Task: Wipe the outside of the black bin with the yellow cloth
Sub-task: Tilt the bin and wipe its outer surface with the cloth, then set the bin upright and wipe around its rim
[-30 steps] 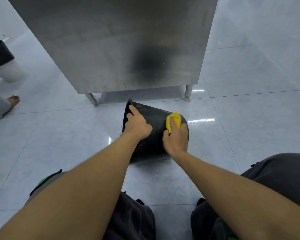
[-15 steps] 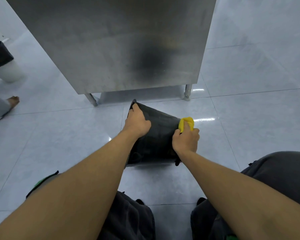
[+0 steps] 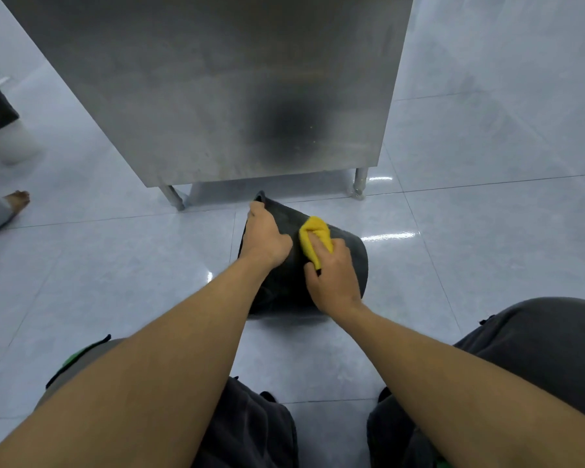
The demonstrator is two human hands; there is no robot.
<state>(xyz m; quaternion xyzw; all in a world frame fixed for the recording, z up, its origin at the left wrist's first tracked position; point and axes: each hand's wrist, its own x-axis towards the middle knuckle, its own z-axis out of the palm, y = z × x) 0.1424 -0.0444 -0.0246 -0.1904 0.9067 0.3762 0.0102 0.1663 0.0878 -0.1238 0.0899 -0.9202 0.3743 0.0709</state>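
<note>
Since 0.5 s ago, right hand (image 3: 331, 278) w/ bunched yellow cloth (image 3: 313, 236) slid left along tipped black plastic bin (image 3: 352, 261) on floor, fingers curled on cloth; left hand (image 3: 265, 236) clamps rim, bin's long axis running left-right, base nearer right.

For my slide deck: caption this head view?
Left hand steadies tipped black bin; right hand presses yellow cloth against its side.

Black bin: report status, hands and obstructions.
Left hand gripping black bin near its rim. Right hand pressing yellow cloth on bin's side. Bin tipped on floor; steel cabinet close behind.
</note>
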